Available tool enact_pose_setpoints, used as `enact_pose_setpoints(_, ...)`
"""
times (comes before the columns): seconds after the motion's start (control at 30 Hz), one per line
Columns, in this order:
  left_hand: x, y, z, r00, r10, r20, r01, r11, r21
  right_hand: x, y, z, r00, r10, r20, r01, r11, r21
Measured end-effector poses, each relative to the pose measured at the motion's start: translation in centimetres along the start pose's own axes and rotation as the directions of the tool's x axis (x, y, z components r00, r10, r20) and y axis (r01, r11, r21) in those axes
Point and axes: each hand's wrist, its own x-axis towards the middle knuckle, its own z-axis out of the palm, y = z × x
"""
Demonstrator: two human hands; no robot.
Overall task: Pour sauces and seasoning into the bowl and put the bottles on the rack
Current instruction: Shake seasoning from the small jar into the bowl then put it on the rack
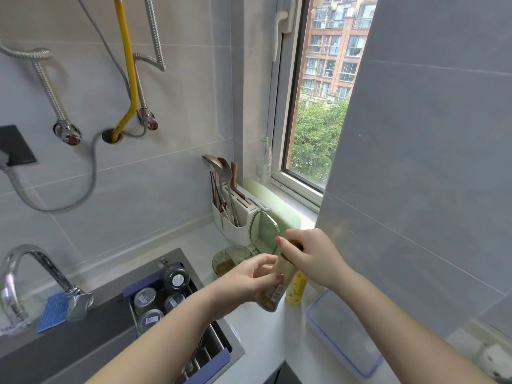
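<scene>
My left hand [249, 281] grips a clear glass seasoning bottle [277, 292] with brownish contents and a barcode label, held above the counter. My right hand [310, 256] closes over the bottle's top, fingers on its cap. Just behind them stands a green glass bowl [230, 259] with brown seasoning inside, and a green lid [263, 231] leans upright behind it. A yellow bottle [296, 289] stands on the counter beside the held bottle. The blue-edged rack [210, 361] lies across the sink and holds several capped jars [155, 303].
A chrome tap [33, 273] and blue sponge [52, 311] sit at the left of the dark sink [69, 342]. A white utensil holder [235, 214] stands in the corner. A clear blue-rimmed container [340, 333] lies on the counter at right. A plastic bottle [263, 162] stands on the windowsill.
</scene>
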Motion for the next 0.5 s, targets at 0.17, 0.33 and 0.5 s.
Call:
enact_pose_setpoints(0.17, -0.2, 0.5, -0.5, 0.968, 0.015, 0.249, 0.026, 0.987, -0.160, 0.1, -1.8, -1.2, 0.973, -0.230, 0.017, 0.230, 0.973, 0.005)
enact_pose_setpoints(0.33, -0.4, 0.1, -1.4, 0.823, 0.082, 0.562, 0.199, 0.885, -0.421, -0.2, -2.6, -2.4, 0.832, -0.555, -0.022, 0.533, 0.809, -0.248)
enact_pose_setpoints(0.5, -0.1, 0.0, -1.0, 0.660, 0.174, 0.731, 0.293, 0.837, -0.463, -0.2, -4.3, -2.5, 0.714, -0.697, -0.062, 0.671, 0.707, -0.225)
